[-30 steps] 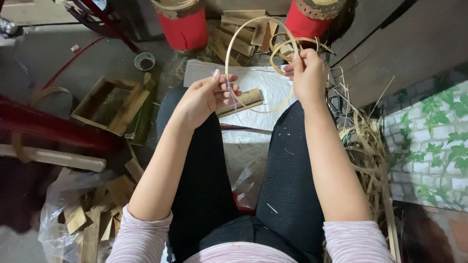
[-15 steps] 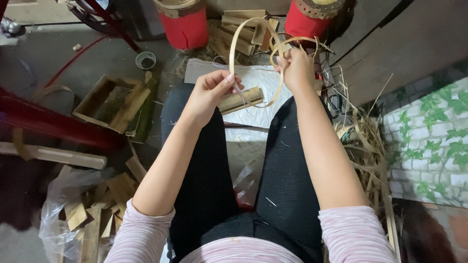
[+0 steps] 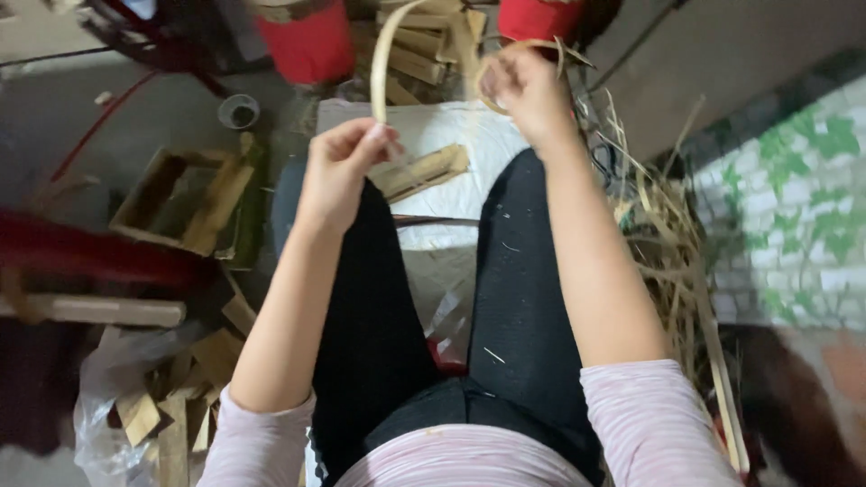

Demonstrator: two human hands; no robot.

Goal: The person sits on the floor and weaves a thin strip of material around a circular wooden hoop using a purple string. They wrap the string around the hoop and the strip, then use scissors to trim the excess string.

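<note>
With both hands clamped on the bamboo strip (image 3: pixel 381 63), left hand (image 3: pixel 338 167) low and right hand (image 3: pixel 523 90) high, we should bend it slowly and evenly.

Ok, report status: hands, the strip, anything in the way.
Left hand pinching bamboo strip. Right hand gripping its coiled end. Strip arcs up between them. Wood bundle lies below on white sheet, not touching.

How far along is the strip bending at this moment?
Done: the bamboo strip is already curved into an arc, and a small coil shows at the right hand. In hand: the left hand pinches the strip's lower end while the right hand grips the coiled end. Left: the arc is open between the hands, not closed. A bundle of short bamboo pieces lies untouched on the white sheet.
</note>
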